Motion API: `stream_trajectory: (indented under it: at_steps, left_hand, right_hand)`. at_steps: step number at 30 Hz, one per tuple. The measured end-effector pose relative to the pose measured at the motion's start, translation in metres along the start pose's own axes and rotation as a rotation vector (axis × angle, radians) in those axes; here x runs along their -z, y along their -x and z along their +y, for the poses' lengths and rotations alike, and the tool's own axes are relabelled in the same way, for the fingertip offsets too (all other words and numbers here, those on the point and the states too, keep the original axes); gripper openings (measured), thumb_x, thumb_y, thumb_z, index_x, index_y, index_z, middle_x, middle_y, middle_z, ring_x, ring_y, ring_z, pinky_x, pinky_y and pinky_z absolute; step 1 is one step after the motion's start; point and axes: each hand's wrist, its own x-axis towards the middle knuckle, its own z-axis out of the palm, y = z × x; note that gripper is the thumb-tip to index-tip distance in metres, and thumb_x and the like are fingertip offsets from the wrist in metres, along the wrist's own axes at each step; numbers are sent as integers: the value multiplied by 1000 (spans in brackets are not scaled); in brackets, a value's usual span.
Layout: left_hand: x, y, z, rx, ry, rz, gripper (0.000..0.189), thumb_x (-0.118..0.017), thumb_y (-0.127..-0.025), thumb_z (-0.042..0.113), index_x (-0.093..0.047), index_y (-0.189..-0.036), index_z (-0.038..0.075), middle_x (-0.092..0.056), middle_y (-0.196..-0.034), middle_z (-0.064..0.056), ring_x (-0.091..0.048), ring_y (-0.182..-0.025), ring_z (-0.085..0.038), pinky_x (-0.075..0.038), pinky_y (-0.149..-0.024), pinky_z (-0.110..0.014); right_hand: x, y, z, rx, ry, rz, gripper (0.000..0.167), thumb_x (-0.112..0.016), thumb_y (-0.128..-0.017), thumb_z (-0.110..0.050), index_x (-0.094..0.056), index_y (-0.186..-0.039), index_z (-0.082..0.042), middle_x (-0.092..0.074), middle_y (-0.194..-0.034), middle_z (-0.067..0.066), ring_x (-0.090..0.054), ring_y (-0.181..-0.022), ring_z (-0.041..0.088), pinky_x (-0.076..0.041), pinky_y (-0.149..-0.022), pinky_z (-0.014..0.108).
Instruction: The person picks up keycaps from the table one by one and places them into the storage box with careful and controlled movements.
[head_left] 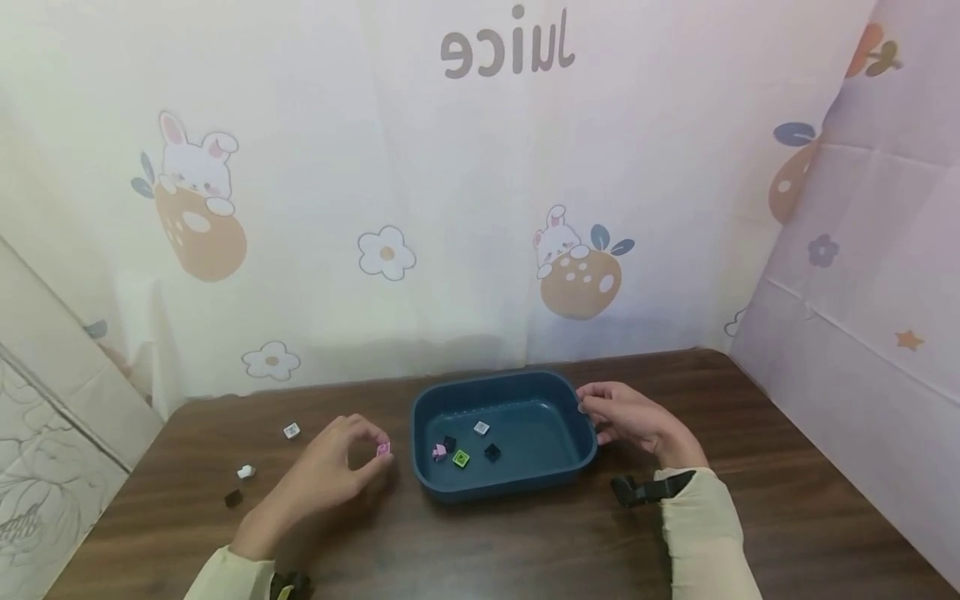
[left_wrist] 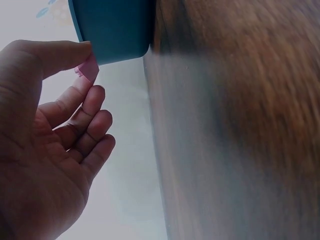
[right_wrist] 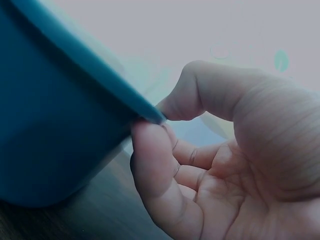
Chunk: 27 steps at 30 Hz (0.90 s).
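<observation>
My left hand pinches a small pink block between thumb and index finger, just left of the blue tray. In the left wrist view, the pink block shows small bumps along one side, and the other fingers are loosely curled below it. At the tray's right end, my right hand grips the rim, its thumb above and index finger beneath the tray edge. Inside the tray lie a white block, a green block, a pink piece and black blocks.
On the dark wooden table, left of my left hand, lie a white block, another white piece and a black block. A printed curtain hangs along the table's back edge and right side.
</observation>
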Motion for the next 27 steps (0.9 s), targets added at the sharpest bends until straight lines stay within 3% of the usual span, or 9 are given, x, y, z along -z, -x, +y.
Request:
stream_trajectory:
  at_steps: [4,14,27]
  left_hand:
    - [-1,1,0,-1,0,8,11,-81,-94,30,-73,-101,30,-68,-104,14,-60,-108,-13,-56,-100,-46]
    - [0,-3,5,-74,-26,46,10,-82,-93,28,-73,-99,29,-67,-100,16,-58,-103,-8,-56,-95,-42]
    - [-3,-8,5,-85,-27,54,10,-82,-93,29,-73,-98,29,-67,-100,16,-59,-103,-8,-56,-94,-40]
  right_hand:
    - [0,0,2,4,6,-2,38,-54,-107,-17,-52,-134,10,-69,-99,5,-69,-82,15,-63,-71,29]
    - [1,-1,-2,6,0,-1,39,-54,-107,-17,-51,-135,9,-68,-100,5,-68,-82,15,-63,-71,29]
    - [3,-3,1,7,3,-20,35,-53,-107,-16,-52,-132,9,-69,-97,4,-69,-82,15,-63,-71,28]
